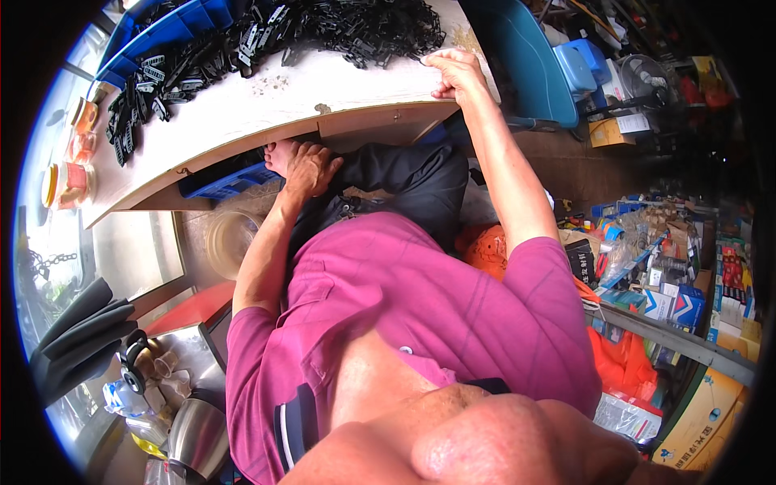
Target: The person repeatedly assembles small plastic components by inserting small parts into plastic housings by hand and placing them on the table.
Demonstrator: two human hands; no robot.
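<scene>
My right hand (457,74) is at the right end of the pale table (267,117), by the edge of a heap of small black plastic pieces (356,32). Its fingers are bent, and the forward fingertips meet close to the heap's edge. Whatever may be between them is too small to make out. Below the table's front edge, my left hand (311,168) is closed over my bare foot (279,156), near the ankle of a leg in dark trousers (404,174). More of the black pieces spread toward the table's left side.
A blue crate (166,36) stands at the back left, and jars (73,184) line the left edge. Another blue crate (230,182) sits under the table. A teal bin (525,65) adjoins its right end. A metal kettle (198,436) stands lower left; boxed goods (671,303) fill shelving at right.
</scene>
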